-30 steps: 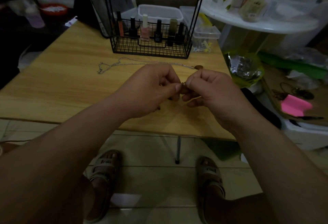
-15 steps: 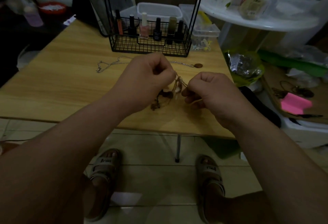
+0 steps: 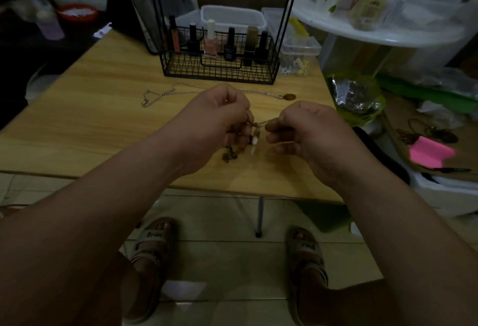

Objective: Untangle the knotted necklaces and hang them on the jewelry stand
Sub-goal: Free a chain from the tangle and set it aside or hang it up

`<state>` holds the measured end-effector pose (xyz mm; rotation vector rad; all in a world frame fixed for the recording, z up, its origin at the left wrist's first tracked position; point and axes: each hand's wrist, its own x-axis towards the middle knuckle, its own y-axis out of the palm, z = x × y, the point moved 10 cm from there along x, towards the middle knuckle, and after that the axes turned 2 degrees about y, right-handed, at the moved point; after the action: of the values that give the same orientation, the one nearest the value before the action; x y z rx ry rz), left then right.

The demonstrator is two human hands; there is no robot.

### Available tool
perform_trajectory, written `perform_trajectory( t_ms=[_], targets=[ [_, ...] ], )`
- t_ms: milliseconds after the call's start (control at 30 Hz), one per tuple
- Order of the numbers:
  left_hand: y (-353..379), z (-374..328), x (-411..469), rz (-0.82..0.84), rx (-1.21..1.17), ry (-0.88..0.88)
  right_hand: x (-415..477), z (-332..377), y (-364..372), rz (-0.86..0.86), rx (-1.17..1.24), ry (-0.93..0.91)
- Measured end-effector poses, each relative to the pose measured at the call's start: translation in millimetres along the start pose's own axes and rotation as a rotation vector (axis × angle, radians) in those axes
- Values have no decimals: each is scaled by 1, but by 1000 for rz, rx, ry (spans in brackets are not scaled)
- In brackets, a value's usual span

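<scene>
Your table [image 3: 77, 129] has a light wood-grain top on a thin metal leg [image 3: 259, 217]. At the far edge sits a black wire basket [image 3: 219, 67] with two upright rods rising from it. A clear lidded plastic box [image 3: 300, 49] is just right of it. In front of the basket a silver chain necklace [image 3: 160, 94] lies flat, brown oval pendant [image 3: 289, 96] at its right end. Nearer you, the low end of a knotted chain clump [image 3: 229, 156] touches the top.

Jewelry stand [image 3: 219, 73] top off-frame; tangled necklace [image 3: 255, 133] partly behind left hand [image 3: 219, 116]

head | worn | faces forward-down | close over table [image 3: 77, 124]
</scene>
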<state>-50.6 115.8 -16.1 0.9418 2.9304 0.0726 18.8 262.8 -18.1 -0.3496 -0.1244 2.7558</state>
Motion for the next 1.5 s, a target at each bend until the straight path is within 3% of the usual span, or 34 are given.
perform_trajectory(
  t_ms=[200, 467, 700, 833, 1000, 1133, 1200, 1367, 1500],
  targets=[
    [15, 3, -8, 119, 261, -32, -1, 9, -3, 2, 249, -39],
    [21, 0, -11, 163, 477, 57, 0, 5, -3, 18, 260, -21],
    [9, -5, -6, 65, 381, 93, -1, -3, 8, 154, 215, 58],
    [4, -2, -3, 19, 137, 30, -3, -8, 16, 187, 133, 84],
    [6, 2, -5, 31, 114, -2, 0, -15, 10, 114, -72, 106],
    [10, 3, -7, 37, 174, -12, 0, -4, -2, -1, -298, -15],
    [10, 4, -7, 28, 122, -36, -2, -3, 0, 19, -223, -19],
    [19, -5, -12, 90, 254, 31, -6, -12, 15, 180, 337, 162],
    [23, -5, -14, 120, 267, 50, -8, -7, 21, 266, 515, 159]
  ],
)
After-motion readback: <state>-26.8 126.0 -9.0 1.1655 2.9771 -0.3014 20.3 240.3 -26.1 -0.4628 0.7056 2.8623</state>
